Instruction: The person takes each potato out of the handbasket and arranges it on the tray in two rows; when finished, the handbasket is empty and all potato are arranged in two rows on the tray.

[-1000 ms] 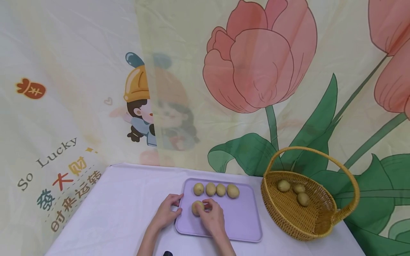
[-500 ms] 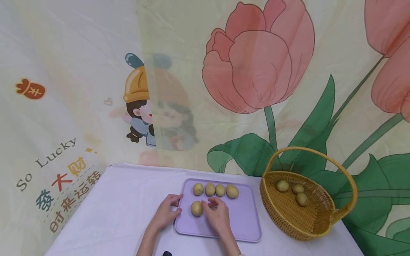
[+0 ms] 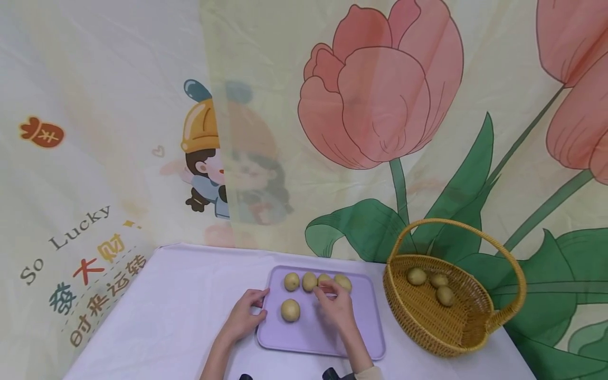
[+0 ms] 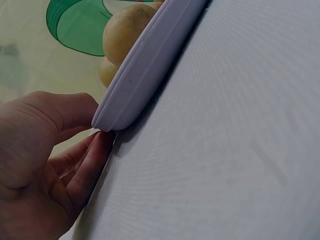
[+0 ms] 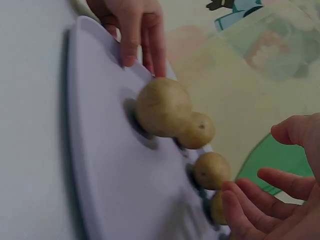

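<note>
My left hand (image 3: 244, 316) holds the left rim of a lilac tray (image 3: 304, 345). In the left wrist view the thumb (image 4: 75, 111) lies at the top of the rim, the other fingers (image 4: 95, 162) at its underside. My right hand (image 3: 338, 309) hovers over the tray, fingers apart, holding nothing. In the head view it partly covers the right-hand potatoes of the back row, among them a large potato (image 3: 343, 283). At the row's left end sits a potato (image 3: 292, 281). A single potato (image 3: 290, 310) rests in front of it, left of my right hand.
A wicker basket (image 3: 418, 322) with a tall arched handle stands right of the tray, with 3 potatoes (image 3: 445, 296) inside. Everything stands on a white cloth (image 3: 190, 295). Behind the table hangs a printed curtain (image 3: 266, 63) with tulips.
My right hand has let go of the front potato and moved right and back, toward the back row. The potato stays on the tray. My left hand keeps its place.
</note>
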`<action>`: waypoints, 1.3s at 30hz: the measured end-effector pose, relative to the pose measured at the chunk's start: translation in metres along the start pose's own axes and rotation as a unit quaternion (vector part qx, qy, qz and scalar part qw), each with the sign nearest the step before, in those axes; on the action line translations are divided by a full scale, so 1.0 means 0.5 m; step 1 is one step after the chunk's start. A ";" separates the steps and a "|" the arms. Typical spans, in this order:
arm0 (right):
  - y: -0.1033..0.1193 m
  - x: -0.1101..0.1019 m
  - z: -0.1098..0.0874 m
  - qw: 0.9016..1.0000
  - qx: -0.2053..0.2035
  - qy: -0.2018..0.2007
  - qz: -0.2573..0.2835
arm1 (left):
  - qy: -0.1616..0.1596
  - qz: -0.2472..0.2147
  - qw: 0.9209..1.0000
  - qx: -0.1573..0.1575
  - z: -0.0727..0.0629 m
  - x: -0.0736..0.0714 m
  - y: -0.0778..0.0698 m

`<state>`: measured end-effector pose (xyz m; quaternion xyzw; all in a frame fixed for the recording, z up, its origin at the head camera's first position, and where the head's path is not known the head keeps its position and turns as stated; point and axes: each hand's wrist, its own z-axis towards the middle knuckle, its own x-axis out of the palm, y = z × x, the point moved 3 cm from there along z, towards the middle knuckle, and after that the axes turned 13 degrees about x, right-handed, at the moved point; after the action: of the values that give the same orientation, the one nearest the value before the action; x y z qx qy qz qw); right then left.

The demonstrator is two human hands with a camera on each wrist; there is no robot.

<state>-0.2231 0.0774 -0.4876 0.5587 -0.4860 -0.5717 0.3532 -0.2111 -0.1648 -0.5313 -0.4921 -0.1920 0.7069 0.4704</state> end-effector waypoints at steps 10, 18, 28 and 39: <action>0.038 -0.118 0.052 0.999 -0.030 -0.031 0.013 | 0.002 0.004 1.000 -0.002 -0.001 -0.002 -0.001; 0.036 -0.242 0.091 0.998 0.015 -0.058 0.007 | 0.000 0.008 1.000 -0.022 -0.002 0.000 0.004; -0.007 -0.357 0.121 0.994 0.022 -0.098 -0.041 | 0.003 0.002 1.000 -0.027 0.001 0.002 0.005; -0.025 -0.429 0.122 0.986 0.046 -0.134 -0.091 | 0.004 0.000 1.000 -0.023 -0.001 -0.002 0.000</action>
<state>-0.2541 0.2939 -0.4422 0.5344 -0.5019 -0.6482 0.2057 -0.2108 -0.1656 -0.5310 -0.5056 -0.2063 0.7006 0.4593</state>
